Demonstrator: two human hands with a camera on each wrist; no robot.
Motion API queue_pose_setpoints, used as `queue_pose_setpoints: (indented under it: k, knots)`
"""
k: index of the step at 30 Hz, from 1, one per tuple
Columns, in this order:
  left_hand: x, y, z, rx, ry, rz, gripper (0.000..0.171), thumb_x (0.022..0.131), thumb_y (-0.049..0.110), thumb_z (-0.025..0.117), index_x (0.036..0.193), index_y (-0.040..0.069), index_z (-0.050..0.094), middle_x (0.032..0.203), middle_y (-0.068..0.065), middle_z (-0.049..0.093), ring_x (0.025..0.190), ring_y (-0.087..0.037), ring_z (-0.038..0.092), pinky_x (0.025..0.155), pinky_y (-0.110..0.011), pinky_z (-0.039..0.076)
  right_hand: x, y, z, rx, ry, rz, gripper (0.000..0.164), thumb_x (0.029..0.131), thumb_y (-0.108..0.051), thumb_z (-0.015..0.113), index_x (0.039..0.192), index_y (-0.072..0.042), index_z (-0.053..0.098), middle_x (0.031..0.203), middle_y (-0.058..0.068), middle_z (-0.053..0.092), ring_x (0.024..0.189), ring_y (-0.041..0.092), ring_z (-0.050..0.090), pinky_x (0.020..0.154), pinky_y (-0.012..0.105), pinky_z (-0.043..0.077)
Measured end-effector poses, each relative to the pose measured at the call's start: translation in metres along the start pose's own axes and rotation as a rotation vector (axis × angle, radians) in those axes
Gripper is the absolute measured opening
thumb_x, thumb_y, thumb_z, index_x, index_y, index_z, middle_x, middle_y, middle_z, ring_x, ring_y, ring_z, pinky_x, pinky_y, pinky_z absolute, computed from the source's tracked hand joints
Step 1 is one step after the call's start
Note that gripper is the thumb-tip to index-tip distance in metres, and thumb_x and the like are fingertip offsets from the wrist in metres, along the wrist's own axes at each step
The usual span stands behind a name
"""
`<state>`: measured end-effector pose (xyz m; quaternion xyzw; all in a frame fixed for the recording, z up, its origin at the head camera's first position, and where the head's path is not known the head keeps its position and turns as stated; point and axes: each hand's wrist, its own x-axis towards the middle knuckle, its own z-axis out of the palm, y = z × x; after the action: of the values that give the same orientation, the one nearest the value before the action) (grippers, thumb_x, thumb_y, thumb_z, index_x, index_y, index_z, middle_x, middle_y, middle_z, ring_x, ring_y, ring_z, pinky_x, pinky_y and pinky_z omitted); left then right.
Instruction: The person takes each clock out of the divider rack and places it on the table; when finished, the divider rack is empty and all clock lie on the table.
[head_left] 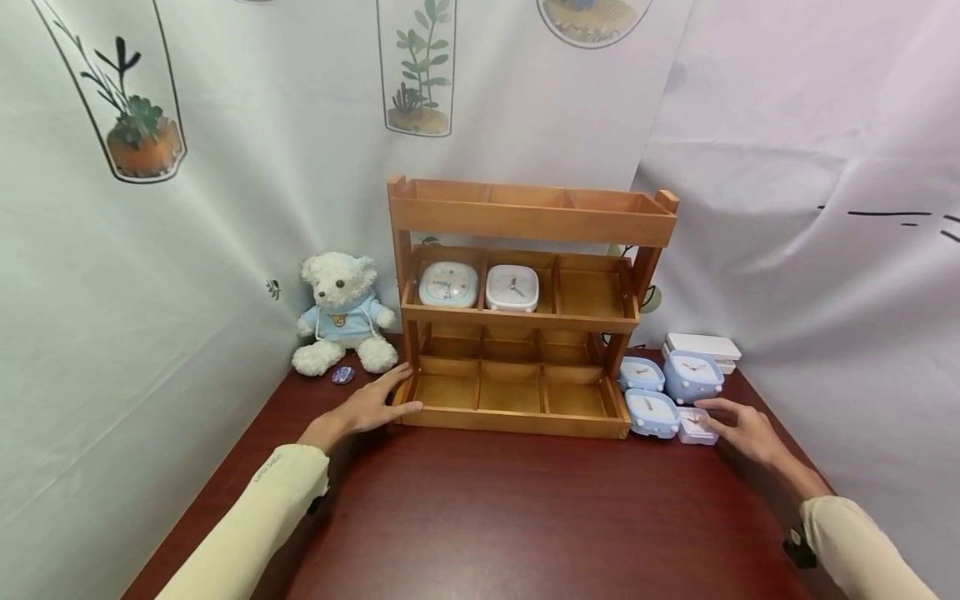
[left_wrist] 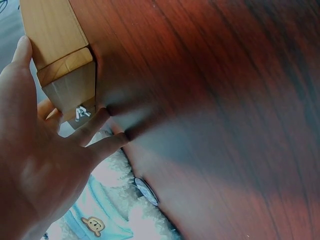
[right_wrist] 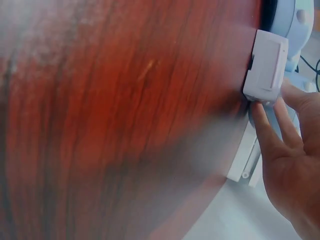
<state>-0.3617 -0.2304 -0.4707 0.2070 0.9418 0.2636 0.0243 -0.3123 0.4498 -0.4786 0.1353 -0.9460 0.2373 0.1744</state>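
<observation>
Head view: a wooden rack point(head_left: 532, 223) is standing on a dark red table point(head_left: 555, 500), low partitions dividing its tiers.
Left hand point(head_left: 371, 406): lying spread against the rack's lower left corner, fingers nearly straight, closing round nothing; it is probably steadying the frame.
Right hand point(head_left: 750, 433): resting beyond the rack's right end, fingers extended, fingertips touching a pink clock point(head_left: 693, 427); I am seeing no closed grip.
Pink clock: sitting right of the rack, its exposed outer end apparently giving the fingers access.
Blue clocks point(head_left: 652, 415): clustering between rack and right hand, hemming the pink one in.
White clocks point(head_left: 512, 288): occupying the rack's middle-tier left and centre compartments, faces tilting forward, seemingly for easy reading.
Edges: compartment walls are forming low lips; the top tier is limiting access from above.
Open room: tabletop is stretching broadly before the rack; right of it, the table's edge is running near.
</observation>
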Motion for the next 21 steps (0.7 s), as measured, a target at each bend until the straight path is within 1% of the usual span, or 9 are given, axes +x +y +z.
queue_pose_setpoints:
  k: [3, 7, 9, 11, 13, 16, 18, 19, 21]
  knots:
    - [0.001, 0.000, 0.000, 0.003, 0.004, 0.005, 0.091, 0.098, 0.063, 0.060, 0.165, 0.009, 0.030, 0.171, -0.014, 0.023, 0.152, -0.044, 0.029, 0.116, -0.067, 0.028, -0.001, -0.001, 0.001, -0.012, 0.018, 0.007, 0.026, 0.091, -0.014, 0.081, 0.116, -0.005, 0.078, 0.116, 0.026, 0.073, 0.097, 0.035, 0.067, 0.072, 0.033, 0.050]
    - [0.000, -0.001, 0.001, -0.001, -0.001, -0.005, 0.092, 0.098, 0.064, 0.060, 0.165, 0.010, 0.029, 0.172, -0.011, 0.022, 0.152, -0.043, 0.028, 0.117, -0.065, 0.028, -0.002, -0.004, 0.002, -0.022, 0.044, 0.013, 0.025, 0.091, -0.013, 0.081, 0.114, -0.004, 0.078, 0.114, 0.029, 0.072, 0.096, 0.040, 0.068, 0.071, 0.037, 0.050]
    - [0.000, -0.002, 0.002, -0.001, -0.002, -0.005, 0.092, 0.098, 0.064, 0.060, 0.165, 0.010, 0.029, 0.172, -0.011, 0.022, 0.152, -0.042, 0.028, 0.117, -0.065, 0.027, -0.003, -0.006, 0.001, -0.021, 0.060, 0.014, 0.026, 0.091, -0.013, 0.082, 0.114, -0.003, 0.078, 0.114, 0.029, 0.073, 0.097, 0.043, 0.069, 0.072, 0.037, 0.051]
    - [-0.001, -0.002, 0.003, -0.004, -0.004, -0.006, 0.092, 0.098, 0.064, 0.060, 0.165, 0.010, 0.029, 0.172, -0.011, 0.021, 0.153, -0.042, 0.028, 0.117, -0.065, 0.027, -0.003, -0.008, 0.000, -0.017, 0.080, 0.010, 0.026, 0.090, -0.012, 0.083, 0.113, -0.003, 0.078, 0.113, 0.027, 0.073, 0.098, 0.042, 0.070, 0.073, 0.030, 0.050]
    - [-0.001, -0.002, 0.002, -0.005, -0.001, -0.001, 0.091, 0.098, 0.063, 0.061, 0.165, 0.009, 0.030, 0.172, -0.013, 0.021, 0.152, -0.043, 0.028, 0.117, -0.065, 0.028, -0.002, -0.010, -0.002, -0.008, 0.105, 0.001, 0.026, 0.089, -0.011, 0.083, 0.113, -0.003, 0.078, 0.111, 0.025, 0.075, 0.096, 0.034, 0.072, 0.073, 0.021, 0.048]
    - [-0.001, -0.002, 0.002, -0.004, 0.005, 0.003, 0.091, 0.098, 0.063, 0.061, 0.164, 0.008, 0.031, 0.171, -0.014, 0.022, 0.152, -0.043, 0.028, 0.117, -0.066, 0.028, -0.001, -0.013, -0.007, 0.018, 0.120, -0.026, 0.028, 0.088, -0.010, 0.084, 0.115, -0.003, 0.078, 0.111, 0.022, 0.075, 0.091, 0.010, 0.072, 0.073, 0.009, 0.044]
    - [-0.001, -0.002, 0.002, -0.003, 0.006, 0.003, 0.092, 0.097, 0.063, 0.061, 0.164, 0.009, 0.031, 0.172, -0.013, 0.022, 0.152, -0.042, 0.028, 0.117, -0.065, 0.028, 0.000, -0.016, -0.010, 0.050, 0.121, -0.043, 0.029, 0.089, -0.009, 0.083, 0.116, -0.002, 0.077, 0.111, 0.022, 0.075, 0.089, -0.005, 0.067, 0.074, 0.006, 0.044]
    - [0.000, -0.002, 0.002, -0.005, 0.006, 0.001, 0.092, 0.097, 0.064, 0.062, 0.165, 0.009, 0.031, 0.172, -0.012, 0.022, 0.153, -0.042, 0.028, 0.117, -0.065, 0.027, 0.001, -0.018, -0.011, 0.065, 0.118, -0.050, 0.030, 0.089, -0.009, 0.083, 0.117, -0.002, 0.077, 0.111, 0.021, 0.075, 0.089, -0.010, 0.064, 0.074, 0.005, 0.044]
    - [0.000, -0.003, 0.002, -0.005, 0.007, 0.002, 0.092, 0.097, 0.064, 0.062, 0.164, 0.009, 0.031, 0.172, -0.011, 0.022, 0.152, -0.042, 0.029, 0.117, -0.065, 0.028, 0.002, -0.023, -0.014, 0.080, 0.111, -0.064, 0.031, 0.090, -0.010, 0.083, 0.118, -0.002, 0.076, 0.111, 0.020, 0.076, 0.089, -0.015, 0.062, 0.074, 0.005, 0.044]
